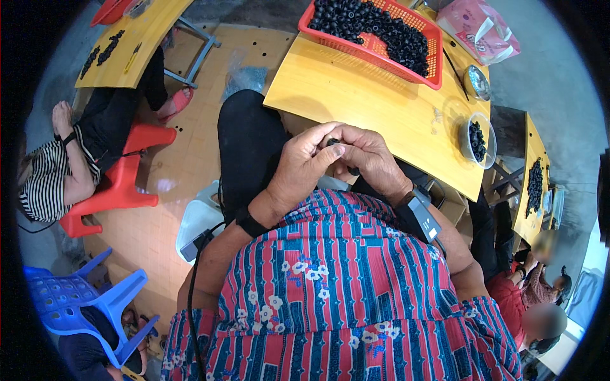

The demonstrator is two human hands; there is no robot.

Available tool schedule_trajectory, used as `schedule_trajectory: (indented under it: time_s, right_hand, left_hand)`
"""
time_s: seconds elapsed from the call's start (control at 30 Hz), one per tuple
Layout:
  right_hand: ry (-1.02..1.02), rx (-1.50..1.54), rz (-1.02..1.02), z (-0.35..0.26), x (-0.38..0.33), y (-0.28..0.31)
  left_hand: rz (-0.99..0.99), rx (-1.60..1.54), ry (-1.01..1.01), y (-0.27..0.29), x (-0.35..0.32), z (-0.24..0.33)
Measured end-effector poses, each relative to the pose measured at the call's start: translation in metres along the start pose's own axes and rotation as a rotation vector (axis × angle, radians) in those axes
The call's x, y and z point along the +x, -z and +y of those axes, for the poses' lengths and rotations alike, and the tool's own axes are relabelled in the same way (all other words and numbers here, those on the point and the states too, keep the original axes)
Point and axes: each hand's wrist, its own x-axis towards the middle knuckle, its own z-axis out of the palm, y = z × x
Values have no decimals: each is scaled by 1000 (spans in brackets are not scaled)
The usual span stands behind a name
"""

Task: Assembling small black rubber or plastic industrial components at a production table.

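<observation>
My left hand and my right hand meet above my lap, just off the table's near edge. Both are closed, thumbs and fingertips pressed together around a small black part. Most of it is hidden by the fingers. A black bit also shows under the right fingers; whether it belongs to the same part I cannot tell. Beyond the hands, a red plastic basket holds a heap of small black ring-like pieces. To the right, a clear round tub contains more black pieces.
The yellow table also carries a metal bowl, a thin dark rod and a pink-and-white bag. At left are a person on a red stool and a blue chair. People sit by another table at right.
</observation>
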Motion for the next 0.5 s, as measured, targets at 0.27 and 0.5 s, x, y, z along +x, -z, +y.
schedule_trajectory:
  time_s: [0.27,0.5]
  right_hand:
    - [106,-137,368,-22,-18,43]
    - [311,-654,1131,-38,-89,149]
  left_hand:
    - [68,-120,36,-2,-1,8]
    - [-6,-4,51,1,2,2]
